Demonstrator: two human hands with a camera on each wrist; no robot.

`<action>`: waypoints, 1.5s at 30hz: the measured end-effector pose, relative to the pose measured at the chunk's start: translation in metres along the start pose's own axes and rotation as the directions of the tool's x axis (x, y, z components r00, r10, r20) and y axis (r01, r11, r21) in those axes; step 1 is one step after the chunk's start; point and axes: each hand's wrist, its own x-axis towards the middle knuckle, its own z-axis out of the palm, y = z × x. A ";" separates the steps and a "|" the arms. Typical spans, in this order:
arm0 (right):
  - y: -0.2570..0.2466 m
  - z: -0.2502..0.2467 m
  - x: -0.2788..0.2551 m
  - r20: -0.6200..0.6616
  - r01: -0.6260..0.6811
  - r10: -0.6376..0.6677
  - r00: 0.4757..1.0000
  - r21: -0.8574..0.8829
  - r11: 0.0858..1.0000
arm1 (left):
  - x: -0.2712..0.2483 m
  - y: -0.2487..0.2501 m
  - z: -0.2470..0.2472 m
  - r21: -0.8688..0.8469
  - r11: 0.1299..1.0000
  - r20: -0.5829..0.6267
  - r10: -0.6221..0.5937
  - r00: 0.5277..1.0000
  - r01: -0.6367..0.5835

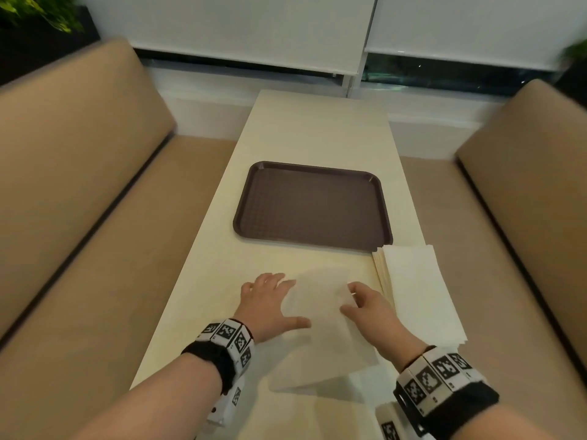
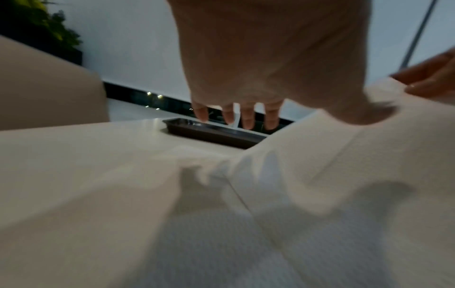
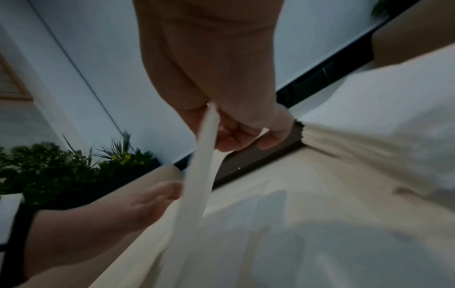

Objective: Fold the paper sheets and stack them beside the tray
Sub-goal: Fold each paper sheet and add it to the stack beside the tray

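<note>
Paper sheet, thin, white and translucent (image 1: 320,300), is in hand above the near part of the long cream table (image 1: 311,128), lifted off the surface and not yet creased flat. Right hand (image 1: 370,308) pinches its right edge between thumb and curled fingers, as the right wrist view confirms. Left hand (image 1: 270,301) is spread with straight fingers at the sheet's left edge, holding nothing. A stack of white folded sheets (image 1: 419,290) lies at the table's right edge, just beside the near right corner of the dark brown plastic tray (image 1: 251,198). More flat white paper (image 1: 317,417) lies nearest the person. Judgement: task partly done; this fold and others remain.
</note>
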 end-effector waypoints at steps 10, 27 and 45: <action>-0.045 -0.065 -0.046 0.035 0.227 -0.254 0.966 0.345 0.911 | -0.021 0.057 -0.021 -0.452 0.825 -0.224 0.264 0.938 -0.340; -0.010 -0.128 -0.077 -0.507 0.320 -0.030 0.861 0.495 0.808 | -0.056 0.088 -0.106 -0.936 0.219 -0.297 -0.078 0.952 -0.274; -0.011 -0.148 -0.117 -0.587 0.313 -0.443 0.677 -0.315 0.896 | -0.071 0.103 -0.129 -0.180 0.820 -0.651 0.315 0.690 -0.544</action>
